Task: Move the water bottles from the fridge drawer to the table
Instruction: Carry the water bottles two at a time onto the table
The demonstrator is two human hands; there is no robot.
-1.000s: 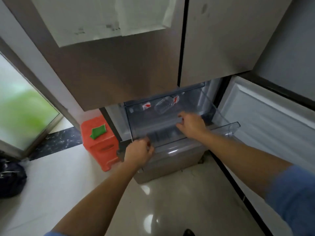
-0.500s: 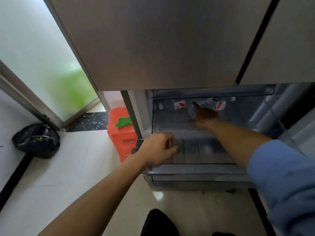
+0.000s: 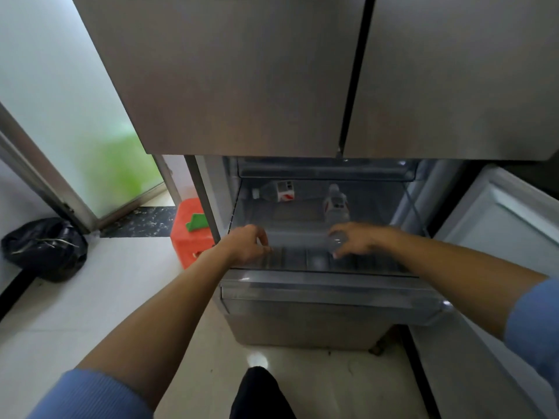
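The clear fridge drawer [image 3: 317,293] stands pulled out below the closed upper doors. Two clear water bottles with red-and-white labels lie inside. One bottle [image 3: 279,191] rests on its side at the back left, untouched. The other bottle [image 3: 335,207] lies lengthwise at centre right, cap pointing to the back. My right hand [image 3: 358,240] is closed around its base near the drawer's front. My left hand [image 3: 248,244] grips the drawer's front edge at the left.
An orange plastic stool [image 3: 189,240] with a green cloth [image 3: 197,222] stands just left of the fridge. A black bag [image 3: 45,249] lies on the tiled floor by the glass door. The open lower fridge door [image 3: 499,231] juts out on the right.
My right hand has come back from the rear of the drawer toward its front, bringing one bottle with it and turning it lengthwise. My left hand stays on the drawer edge.
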